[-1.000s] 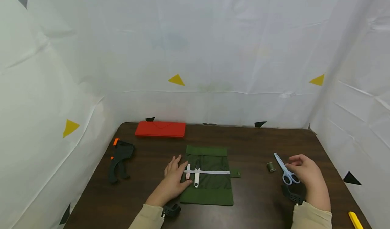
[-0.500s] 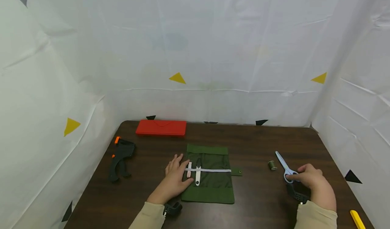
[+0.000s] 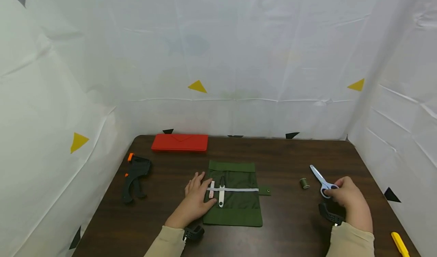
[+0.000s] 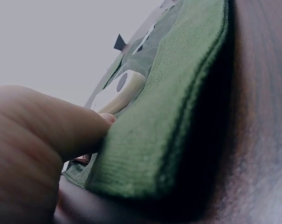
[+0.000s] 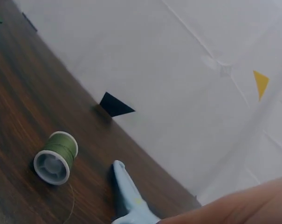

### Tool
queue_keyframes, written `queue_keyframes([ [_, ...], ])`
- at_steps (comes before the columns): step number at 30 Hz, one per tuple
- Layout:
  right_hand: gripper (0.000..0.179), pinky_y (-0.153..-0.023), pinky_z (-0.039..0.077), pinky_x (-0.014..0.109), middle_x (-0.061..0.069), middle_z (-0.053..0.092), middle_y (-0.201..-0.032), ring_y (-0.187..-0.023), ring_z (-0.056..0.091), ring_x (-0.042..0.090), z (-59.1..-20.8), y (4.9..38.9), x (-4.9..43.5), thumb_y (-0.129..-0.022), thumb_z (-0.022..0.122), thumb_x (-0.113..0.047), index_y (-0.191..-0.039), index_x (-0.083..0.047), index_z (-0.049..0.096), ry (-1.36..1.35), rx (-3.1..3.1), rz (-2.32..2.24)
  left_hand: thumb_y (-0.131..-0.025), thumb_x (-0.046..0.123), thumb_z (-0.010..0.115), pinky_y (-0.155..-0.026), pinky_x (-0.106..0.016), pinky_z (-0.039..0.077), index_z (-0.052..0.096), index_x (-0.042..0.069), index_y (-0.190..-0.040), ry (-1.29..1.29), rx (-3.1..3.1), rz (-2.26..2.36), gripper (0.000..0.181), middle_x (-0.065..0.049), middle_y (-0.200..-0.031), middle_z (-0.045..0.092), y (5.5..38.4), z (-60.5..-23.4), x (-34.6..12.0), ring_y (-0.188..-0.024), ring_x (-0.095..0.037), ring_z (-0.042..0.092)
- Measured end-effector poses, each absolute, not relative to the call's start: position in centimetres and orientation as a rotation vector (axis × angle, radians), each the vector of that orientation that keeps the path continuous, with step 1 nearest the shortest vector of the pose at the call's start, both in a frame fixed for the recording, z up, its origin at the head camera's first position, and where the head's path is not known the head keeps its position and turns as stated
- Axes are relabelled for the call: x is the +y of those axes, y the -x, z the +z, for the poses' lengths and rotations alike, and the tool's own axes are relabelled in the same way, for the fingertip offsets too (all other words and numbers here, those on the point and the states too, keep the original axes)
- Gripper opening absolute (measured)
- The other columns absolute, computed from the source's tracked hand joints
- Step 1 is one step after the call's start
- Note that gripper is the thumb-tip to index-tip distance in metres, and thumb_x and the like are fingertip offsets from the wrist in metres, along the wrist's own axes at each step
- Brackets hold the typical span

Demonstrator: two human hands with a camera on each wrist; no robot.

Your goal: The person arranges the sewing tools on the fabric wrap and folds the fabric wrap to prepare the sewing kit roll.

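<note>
1. Your right hand [image 3: 349, 200] pinches the pale blue metal-and-plastic scissors [image 3: 320, 177] near the right edge of the dark wood-grain surface [image 3: 281, 240]. Its fingers cover part of the handle loops; you cannot tell whether the scissors are lifted.
2. In the right wrist view you see only the blade end; the rest is cut off or behind your hand.
3. Your left hand [image 3: 194, 204] lies relaxed, fingers spread, at the left edge of the flat green fabric roll [image 3: 233, 218], mid-surface. Your thumb touches the cloth and hides some of that edge.
4. The white elastic band [image 3: 242, 189] crosses a slim white tool with a dark tip [image 3: 221, 199] and a small white-and-pink strip [image 3: 211, 190]; the strip's kind is hard to make out.
5. The small spool of green thread [image 3: 304, 183] sits just left of the scissors; a loose thread trails out of your right wrist view.
6. The surface's near edge is out of frame, which also cuts off a yellow object [image 3: 400, 243] beside the right edge.
7. Wide wood separates the roll from the spool. You have less between your right wrist and the right edge.
8. The flat red case [image 3: 179, 143] lines the far edge, left of centre; the black-and-orange plastic clamp [image 3: 140, 169] lies along the left edge.
</note>
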State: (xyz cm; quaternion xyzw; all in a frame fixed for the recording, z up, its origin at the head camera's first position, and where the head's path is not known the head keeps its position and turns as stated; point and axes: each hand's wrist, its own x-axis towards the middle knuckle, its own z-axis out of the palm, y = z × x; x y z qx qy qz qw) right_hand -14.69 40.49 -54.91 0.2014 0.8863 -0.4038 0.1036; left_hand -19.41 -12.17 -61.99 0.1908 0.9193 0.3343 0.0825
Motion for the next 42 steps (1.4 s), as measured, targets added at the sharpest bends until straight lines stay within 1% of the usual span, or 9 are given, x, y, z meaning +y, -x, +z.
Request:
queue_keyframes([
  [5,0.052,-0.069,0.066,0.03,0.03,0.058,-0.114,-0.075,0.07,0.007,-55.1,15.2,39.8,-0.102,0.065,0.004,-0.141,0.019,0.034,-0.65,2.638,-1.564,-0.102,0.038,0.078,-0.13,-0.074,0.005,0.044,0.014,-0.166,-0.578,2.75,0.991,0.076,-0.018,-0.182,0.016,19.3,-61.9,-12.3,-0.171,-0.045,0.003],
  [9,0.056,-0.074,0.066,0.024,0.018,0.057,-0.119,-0.077,0.069,-0.002,-55.5,15.8,38.6,-0.106,0.063,0.003,-0.156,0.007,0.038,-0.814,2.65,-1.831,-0.102,0.032,0.077,-0.13,-0.073,0.005,0.043,0.012,-0.166,-0.584,2.754,1.017,0.075,-0.019,-0.181,0.019,19.2,-61.7,-12.4,-0.17,-0.045,0.004],
  [13,0.047,-0.067,0.063,0.019,0.001,0.059,-0.106,-0.07,0.07,0.0,-55.6,16.5,37.7,-0.103,0.068,0.001,-0.147,-0.009,0.053,-1.031,2.548,-2.213,-0.101,0.025,0.075,-0.13,-0.07,0.001,0.043,0.011,-0.164,-0.556,2.717,1.165,0.072,-0.02,-0.179,0.022,19.0,-61.4,-12.2,-0.17,-0.045,0.004],
  [16,0.042,-0.06,0.061,0.018,-0.003,0.063,-0.1,-0.065,0.069,0.004,-55.5,16.9,37.1,-0.1,0.074,0.002,-0.134,-0.017,0.059,-1.081,2.438,-2.526,-0.104,0.027,0.074,-0.128,-0.072,-0.001,0.048,0.013,-0.161,-0.55,2.689,1.29,0.064,-0.02,-0.179,0.024,18.8,-61.3,-12.0,-0.17,-0.044,0.006],
  [22,0.028,-0.066,0.06,0.017,0.003,0.069,-0.099,-0.079,0.068,0.011,-55.6,17.8,35.2,-0.098,0.078,0.0,-0.125,0.001,0.073,-0.87,2.227,-2.98,-0.108,0.022,0.071,-0.128,-0.075,0.008,0.065,0.021,-0.144,-0.661,2.633,1.483,0.037,-0.005,-0.18,0.027,18.5,-61.3,-11.4,-0.172,-0.029,0.011],
  [25,0.027,-0.068,0.06,0.018,0.004,0.068,-0.099,-0.08,0.068,0.012,-55.6,18.1,34.0,-0.099,0.077,-0.001,-0.125,0.006,0.074,-0.767,2.256,-2.977,-0.107,0.019,0.071,-0.127,-0.075,0.012,0.069,0.025,-0.136,-0.683,2.607,1.53,0.03,-0.003,-0.18,0.029,18.1,-61.1,-10.9,-0.172,-0.028,0.012],
  [29,0.027,-0.06,0.061,0.02,0.005,0.067,-0.099,-0.073,0.074,0.01,-54.7,18.5,32.2,-0.1,0.076,-0.002,-0.126,0.005,0.07,-0.625,2.302,-2.974,-0.106,0.018,0.072,-0.127,-0.076,0.014,0.069,0.026,-0.136,-0.706,2.62,1.467,0.031,-0.007,-0.179,0.029,17.5,-60.9,-9.9,-0.172,-0.033,0.012],
  [35,0.027,-0.048,0.057,0.024,0.011,0.065,-0.104,-0.066,0.08,0.024,-52.3,19.1,28.5,-0.103,0.075,-0.008,-0.125,0.0,0.063,-0.439,2.228,-2.963,-0.107,0.023,0.07,-0.126,-0.078,0.012,0.068,0.024,-0.141,-0.671,2.672,1.303,0.034,-0.009,-0.181,0.025,17.5,-60.9,-8.1,-0.172,-0.037,0.007],
  [42,0.026,-0.059,0.06,0.022,0.003,0.068,-0.099,-0.076,0.082,0.017,-52.7,20.4,22.6,-0.111,0.064,-0.016,-0.129,0.002,0.061,-0.474,2.071,-2.605,-0.106,0.029,0.072,-0.126,-0.072,0.018,0.073,0.025,-0.134,-0.563,2.758,1.156,0.028,-0.014,-0.178,0.03,18.3,-60.4,-7.2,-0.166,-0.042,0.02],
])
